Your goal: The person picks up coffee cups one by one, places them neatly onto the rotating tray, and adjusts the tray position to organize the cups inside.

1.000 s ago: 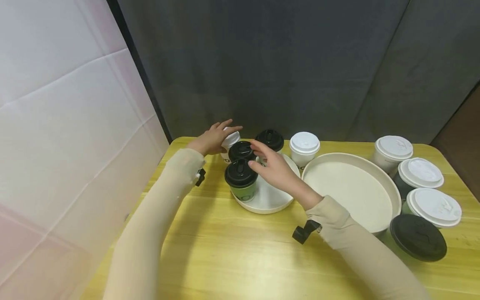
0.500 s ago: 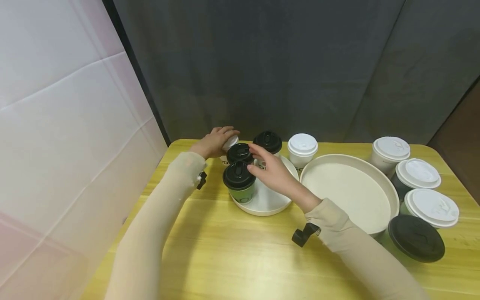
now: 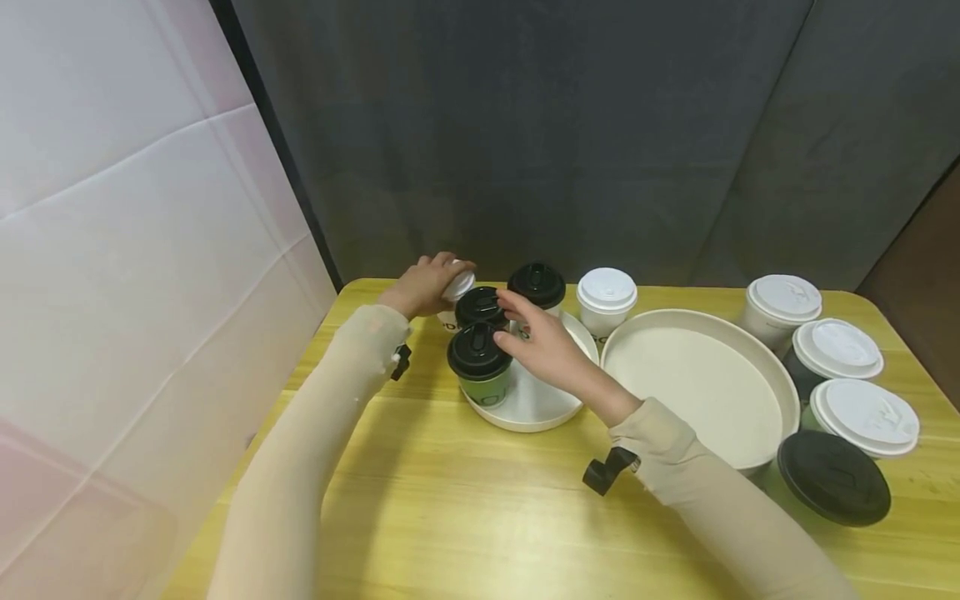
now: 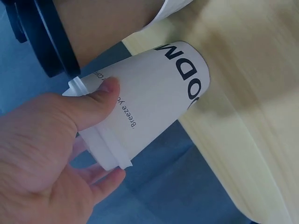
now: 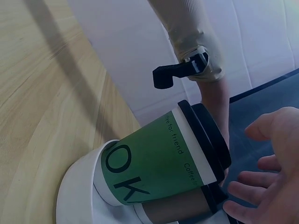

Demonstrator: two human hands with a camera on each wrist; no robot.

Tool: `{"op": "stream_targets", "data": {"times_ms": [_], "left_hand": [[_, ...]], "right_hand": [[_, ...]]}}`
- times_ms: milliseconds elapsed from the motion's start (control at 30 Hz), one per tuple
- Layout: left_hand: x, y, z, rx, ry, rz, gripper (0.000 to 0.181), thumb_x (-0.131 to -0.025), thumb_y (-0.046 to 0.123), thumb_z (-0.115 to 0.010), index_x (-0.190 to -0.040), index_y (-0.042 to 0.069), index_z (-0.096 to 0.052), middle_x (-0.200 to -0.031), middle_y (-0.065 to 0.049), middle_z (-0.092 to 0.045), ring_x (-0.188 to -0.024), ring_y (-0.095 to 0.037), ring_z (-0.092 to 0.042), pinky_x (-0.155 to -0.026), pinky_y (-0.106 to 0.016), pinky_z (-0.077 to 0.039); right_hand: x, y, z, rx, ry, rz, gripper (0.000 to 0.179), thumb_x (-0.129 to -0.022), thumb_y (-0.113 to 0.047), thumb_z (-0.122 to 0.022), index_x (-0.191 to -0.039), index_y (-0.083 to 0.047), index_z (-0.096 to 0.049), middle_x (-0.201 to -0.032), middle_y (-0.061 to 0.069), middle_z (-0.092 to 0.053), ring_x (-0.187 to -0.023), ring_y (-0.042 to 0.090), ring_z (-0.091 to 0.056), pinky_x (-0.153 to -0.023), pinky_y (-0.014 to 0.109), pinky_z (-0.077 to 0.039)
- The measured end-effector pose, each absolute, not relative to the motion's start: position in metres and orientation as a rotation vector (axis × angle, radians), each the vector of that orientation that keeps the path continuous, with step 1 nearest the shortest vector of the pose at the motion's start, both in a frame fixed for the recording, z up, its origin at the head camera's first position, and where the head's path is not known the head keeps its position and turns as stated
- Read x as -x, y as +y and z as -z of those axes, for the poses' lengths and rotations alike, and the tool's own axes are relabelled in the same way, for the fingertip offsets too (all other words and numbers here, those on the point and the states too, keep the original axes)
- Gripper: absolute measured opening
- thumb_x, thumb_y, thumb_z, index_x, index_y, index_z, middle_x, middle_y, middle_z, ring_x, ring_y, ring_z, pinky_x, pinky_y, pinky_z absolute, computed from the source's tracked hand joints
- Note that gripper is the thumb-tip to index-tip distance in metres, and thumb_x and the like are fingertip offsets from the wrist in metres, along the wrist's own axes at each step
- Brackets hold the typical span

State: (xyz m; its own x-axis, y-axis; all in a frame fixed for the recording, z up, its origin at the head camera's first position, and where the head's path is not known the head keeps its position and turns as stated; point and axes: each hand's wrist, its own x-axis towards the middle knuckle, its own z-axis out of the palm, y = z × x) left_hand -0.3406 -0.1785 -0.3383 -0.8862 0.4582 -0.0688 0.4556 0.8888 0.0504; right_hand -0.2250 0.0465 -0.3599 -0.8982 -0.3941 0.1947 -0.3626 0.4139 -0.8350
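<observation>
At the table's back left, my left hand (image 3: 420, 287) grips a white paper cup (image 4: 145, 102) near its white lid. The left wrist view has the thumb on the cup's side and fingers around the lid. My right hand (image 3: 551, 342) is open with fingers loosely bent, holding nothing, beside the black-lidded cups. Nearest to it are a green paper cup (image 5: 145, 163) and a brown cup (image 5: 180, 207) behind, both on a round white tray (image 3: 536, 408). A third black-lidded cup (image 3: 537, 285) stands at the tray's back, partly covered by the right hand.
A larger round cream tray (image 3: 690, 375) adjoins the white one. Behind the trays stands a white-lidded cup (image 3: 606, 300). Several lidded cups, such as a white one (image 3: 783, 304) and a black-lidded one (image 3: 832, 475), line the right side. A dark curtain (image 3: 525, 142) hangs behind.
My left hand has come down from over the white cup's lid, its spread fingers now closing round the cup. The right hand stays almost in place.
</observation>
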Motion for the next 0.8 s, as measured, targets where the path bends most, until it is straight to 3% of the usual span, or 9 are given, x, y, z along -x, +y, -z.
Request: {"op": "stream_targets", "data": {"times_ms": [533,800], "left_hand": [[0.325,-0.195,0.297,-0.620,3.035,0.013,0.079,-0.081,0.017,-0.082,-0.149,0.023,-0.043,-0.144,-0.020,-0.043,-0.126,-0.040,-0.040,-0.105,-0.057,-0.044],[0.315,-0.193,0.266,-0.628,3.075,0.027,0.082,-0.081,0.029,-0.082,-0.151,0.025,-0.040,-0.143,-0.022,-0.041,-0.124,-0.040,-0.037,-0.107,-0.057,-0.041]], "right_hand": [[0.228,0.047,0.361,0.716,2.629,1.508,0.065,-0.097,-0.022,-0.059,-0.155,-0.012,-0.032,-0.155,0.011,-0.045,-0.141,0.028,-0.048,-0.114,0.052,-0.040],[0.231,0.045,0.360,0.717,2.636,1.497,0.064,-0.097,-0.023,-0.058,-0.155,-0.012,-0.032,-0.155,0.010,-0.045,-0.141,0.027,-0.047,-0.115,0.051,-0.040]]}}
